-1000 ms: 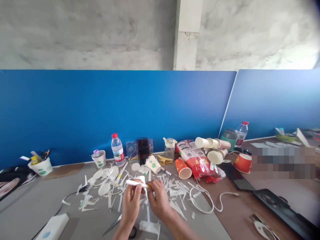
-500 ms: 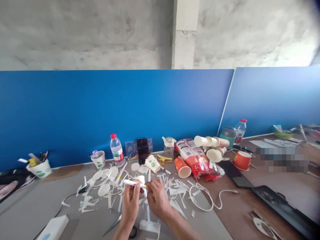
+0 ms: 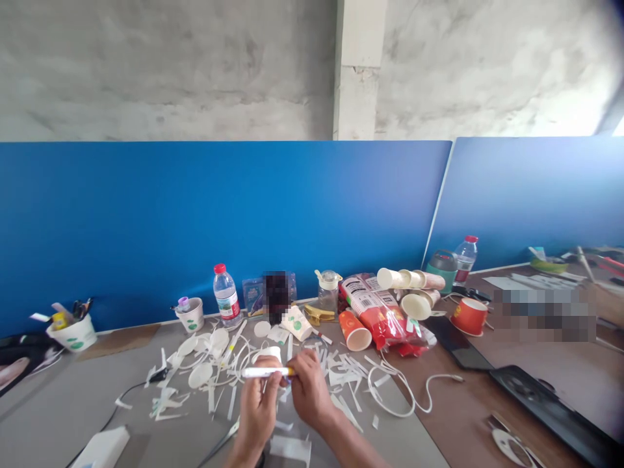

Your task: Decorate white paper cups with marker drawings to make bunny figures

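My left hand [image 3: 257, 404] is closed around a white marker pen [image 3: 261, 372], which lies nearly level. At the pen's yellow end, the fingers of my right hand [image 3: 312, 389] are pinched; whether that end is a cap is hard to see. Just behind my left hand is a white paper-cup piece [image 3: 268, 353], partly hidden by the fingers. Cut paper strips [image 3: 344, 372] and round white discs [image 3: 200, 375] lie scattered on both sides of my hands. Below my left wrist, scissors [image 3: 219, 444] show in part, and a white paper piece [image 3: 291, 448] lies between my forearms.
Along the blue partition [image 3: 244, 208] stand a water bottle [image 3: 227, 299], a paper cup [image 3: 190, 316] and a lidded jar [image 3: 328, 290]. Right of them are a red package [image 3: 375, 315], an orange cup [image 3: 355, 331] and a white cable [image 3: 397, 406]. Another person's hand [image 3: 602, 302] shows at far right.
The pen has swung from slightly tilted to nearly level and sits a little lower. My right hand has shifted slightly right, still at the yellow end. The view has tilted slightly.
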Motion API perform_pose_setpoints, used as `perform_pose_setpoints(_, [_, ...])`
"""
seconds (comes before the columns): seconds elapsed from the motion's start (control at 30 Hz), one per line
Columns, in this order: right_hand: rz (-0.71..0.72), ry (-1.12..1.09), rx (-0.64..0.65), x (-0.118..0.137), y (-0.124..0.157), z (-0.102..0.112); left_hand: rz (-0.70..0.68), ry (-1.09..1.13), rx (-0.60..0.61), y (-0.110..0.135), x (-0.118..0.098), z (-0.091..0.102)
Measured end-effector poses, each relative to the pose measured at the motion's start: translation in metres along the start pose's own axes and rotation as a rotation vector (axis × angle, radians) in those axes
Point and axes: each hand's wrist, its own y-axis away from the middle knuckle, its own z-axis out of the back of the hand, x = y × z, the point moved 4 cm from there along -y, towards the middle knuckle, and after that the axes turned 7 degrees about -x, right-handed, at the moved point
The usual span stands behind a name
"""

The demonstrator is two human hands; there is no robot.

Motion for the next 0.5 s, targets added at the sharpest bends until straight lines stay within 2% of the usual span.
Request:
perform_pose_setpoints(0.13, [-0.020,-0.066,0.015,0.005,-0.004,0.011,0.115,0.054,-0.140,-0.004,0.011,0.010])
perform_pose_setpoints(0.3, [0.019,-0.078,0.040,0.010,-0.001,0.010,0.246,0.104,-0.128,-0.003,0.020,0.007])
perform_pose_setpoints(0.5, [-0.045,0.061,-0.173,-0.023,-0.003,0.012,0.374,0.133,-0.307,-0.013,0.030,0.016])
